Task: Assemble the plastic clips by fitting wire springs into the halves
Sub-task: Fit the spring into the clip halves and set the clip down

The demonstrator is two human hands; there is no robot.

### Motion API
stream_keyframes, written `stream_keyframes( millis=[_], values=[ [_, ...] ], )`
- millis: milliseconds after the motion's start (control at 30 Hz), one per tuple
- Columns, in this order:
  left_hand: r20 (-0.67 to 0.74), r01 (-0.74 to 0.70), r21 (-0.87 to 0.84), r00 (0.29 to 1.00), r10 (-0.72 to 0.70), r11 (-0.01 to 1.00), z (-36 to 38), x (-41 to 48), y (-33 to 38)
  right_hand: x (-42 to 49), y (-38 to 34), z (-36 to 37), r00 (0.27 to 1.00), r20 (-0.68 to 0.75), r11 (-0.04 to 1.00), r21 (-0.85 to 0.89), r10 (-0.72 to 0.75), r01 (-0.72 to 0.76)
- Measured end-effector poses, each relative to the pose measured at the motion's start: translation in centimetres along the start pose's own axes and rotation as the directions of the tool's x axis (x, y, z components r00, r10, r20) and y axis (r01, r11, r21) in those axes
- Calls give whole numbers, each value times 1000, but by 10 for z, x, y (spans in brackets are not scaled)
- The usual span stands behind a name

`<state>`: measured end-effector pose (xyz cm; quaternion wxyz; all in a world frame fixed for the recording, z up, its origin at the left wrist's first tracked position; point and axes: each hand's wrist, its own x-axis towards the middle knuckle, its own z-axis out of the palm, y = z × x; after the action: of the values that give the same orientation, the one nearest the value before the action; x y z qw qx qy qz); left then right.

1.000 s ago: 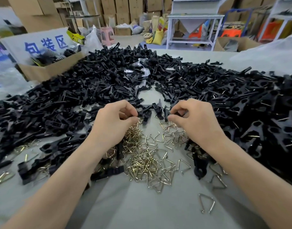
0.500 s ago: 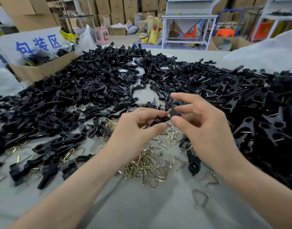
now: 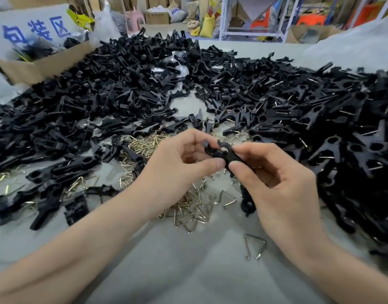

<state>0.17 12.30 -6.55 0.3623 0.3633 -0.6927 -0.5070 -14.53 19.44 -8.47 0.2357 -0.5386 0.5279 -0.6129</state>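
So your L hand [image 3: 182, 165] & R hand [image 3: 283, 189] each pinched one black clip [image 3: 224, 152] btwn them, w/ wire springs [image 3: 188, 208] under both hands, loose halves [image 3: 127, 84] heaped beyond your fingertips.

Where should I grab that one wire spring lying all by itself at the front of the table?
Pinch the lone wire spring from above by its closed far side. It lies flat and alone on the table, and its two open legs point toward you with small hooked tips.

held clip [image 3: 227, 152] half-hidden by fingers [image 3: 210, 166], box [image 3: 46, 65] blurred
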Motion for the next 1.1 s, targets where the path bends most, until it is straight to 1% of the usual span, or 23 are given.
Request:
stream_keyframes(
  millis=[100, 167, 300, 400, 533, 600, 767, 1100],
  values=[
    [32, 41, -96, 999, -38, 995, 1, -1, 1, 1, -1, 0, 999, -12, 996, 77, 37, -36],
    [52, 35, -88, 998, -31, 995, 2, -1, 1, 2, -1, -1, 998, -29, 990, 129, 58, -53],
    [74, 44, -107, 997, -36, 993, 2, -1, 1, 5, 0, -4, 993, -37, 983, 148, 112, -106],
    [68, 58, -110, 996, -51, 992, 2, -2, 2, 7, 1, -5, 988, -17, 967, 206, 154, -148],
    [74, 58, -106, 996, -50, 993, 2, -3, 3, 8, 1, -6, 981, -31, 938, 299, 194, -176],
    [80, 60, -114, 995, -51, 992, 2, -3, 4, 8, 0, -5, 981, -20, 938, 296, 195, -180],
    [94, 72, -100, 994, -63, 992, 2, -3, 4, 6, -2, -3, 983, -7, 959, 224, 181, -175],
    [92, 83, -107, 993, -73, 991, 2, -2, 4, 8, -2, -5, 983, 28, 960, 213, 179, -181]
  ],
)
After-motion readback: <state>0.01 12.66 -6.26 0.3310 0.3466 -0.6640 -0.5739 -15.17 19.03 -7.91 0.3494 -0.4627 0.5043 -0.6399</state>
